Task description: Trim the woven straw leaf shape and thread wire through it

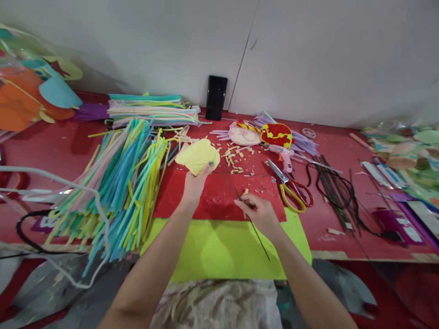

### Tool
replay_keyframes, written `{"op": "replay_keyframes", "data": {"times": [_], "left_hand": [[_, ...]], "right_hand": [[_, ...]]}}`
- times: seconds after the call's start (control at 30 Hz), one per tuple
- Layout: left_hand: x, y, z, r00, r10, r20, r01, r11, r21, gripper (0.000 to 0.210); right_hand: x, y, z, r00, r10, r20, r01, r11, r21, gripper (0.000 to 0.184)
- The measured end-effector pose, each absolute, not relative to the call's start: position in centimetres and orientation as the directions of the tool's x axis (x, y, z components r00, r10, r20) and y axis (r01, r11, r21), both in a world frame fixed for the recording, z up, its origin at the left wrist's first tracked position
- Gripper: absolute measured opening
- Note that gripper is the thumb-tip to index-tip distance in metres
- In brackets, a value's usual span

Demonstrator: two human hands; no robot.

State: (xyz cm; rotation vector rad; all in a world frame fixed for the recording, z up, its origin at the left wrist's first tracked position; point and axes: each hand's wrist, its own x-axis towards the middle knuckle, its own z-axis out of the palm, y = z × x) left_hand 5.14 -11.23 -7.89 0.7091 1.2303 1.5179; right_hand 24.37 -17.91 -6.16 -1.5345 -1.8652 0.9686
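Note:
Held up in my left hand [195,183] is a pale yellow, fan-shaped piece [198,156] with ridged rows, made of what look like pipe cleaners. A small round grey dot shows near my thumb on it. My right hand [256,211] pinches a thin dark wire [259,240] that slants from near the yellow piece down toward my lap. Under both hands lie a red sheet [219,196] and, nearer me, a lime-green sheet [219,251]. Short yellow offcuts [233,157] are scattered just beyond the red sheet.
Pipe cleaners [120,169] heap at the left, with a bundled stack [147,109] behind. A black phone [216,97] leans on the wall. To the right are scissors [291,187], a pink glue gun [285,157], a red-and-yellow fuzzy piece [276,135] and dark wires [332,196].

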Motion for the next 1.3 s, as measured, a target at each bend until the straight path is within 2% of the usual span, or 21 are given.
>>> {"op": "replay_keyframes", "data": {"times": [0.23,0.4,0.43,0.5,0.6,0.7,0.8,0.9,1.03,1.17,1.3], "left_hand": [[5.1,-11.0,-8.1,-0.386,0.911,-0.142,-0.374,-0.014,0.927,0.031],[5.1,-11.0,-7.6,-0.283,0.955,-0.085,-0.386,-0.032,0.922,0.029],[5.1,-11.1,-7.5,-0.272,0.959,-0.074,-0.372,-0.034,0.927,0.029],[4.9,-11.2,-7.0,-0.257,0.966,-0.04,-0.342,-0.053,0.938,0.031],[4.5,-11.1,-6.3,-0.212,0.977,0.008,-0.36,-0.086,0.929,0.038],[4.3,-10.7,-5.4,-0.103,0.995,0.002,-0.409,-0.044,0.911,0.045],[4.2,-9.9,-4.3,-0.019,1.0,-0.019,-0.412,0.01,0.911,0.042],[4.4,-8.8,-3.0,0.051,0.999,-0.005,-0.411,0.026,0.911,0.042],[4.8,-7.3,-1.4,0.094,0.994,0.062,-0.353,-0.025,0.935,0.038],[4.9,-5.6,-0.5,0.085,0.995,0.045,-0.411,-0.007,0.912,0.042],[5.4,-3.8,-0.4,0.053,0.998,0.045,-0.433,-0.018,0.901,0.044]], "right_hand": [[26.5,-14.8,-5.3,-0.186,0.976,0.111,0.692,0.21,-0.69,0.028],[27.9,-12.0,-4.5,-0.133,0.972,0.193,0.868,0.209,-0.451,0.032],[27.9,-11.7,-4.3,-0.113,0.97,0.217,0.878,0.2,-0.435,0.036],[27.9,-11.4,-4.0,-0.06,0.961,0.27,0.853,0.19,-0.486,0.04],[27.8,-11.4,-3.6,0.048,0.953,0.299,0.679,0.189,-0.709,0.031],[27.3,-11.8,-3.2,0.088,0.982,0.17,0.318,0.134,-0.939,0.029],[26.4,-12.6,-2.9,0.003,0.999,0.035,-0.029,0.035,-0.999,0.034],[25.2,-13.4,-2.6,-0.074,0.995,-0.066,-0.257,-0.083,-0.963,0.031],[23.4,-13.9,-2.3,-0.02,0.988,-0.156,-0.372,-0.152,-0.916,0.014],[22.7,-13.4,-2.2,0.006,0.986,-0.169,-0.362,-0.155,-0.919,0.024],[22.6,-12.5,-2.0,-0.018,0.997,-0.072,-0.337,-0.074,-0.939,0.023]]}}
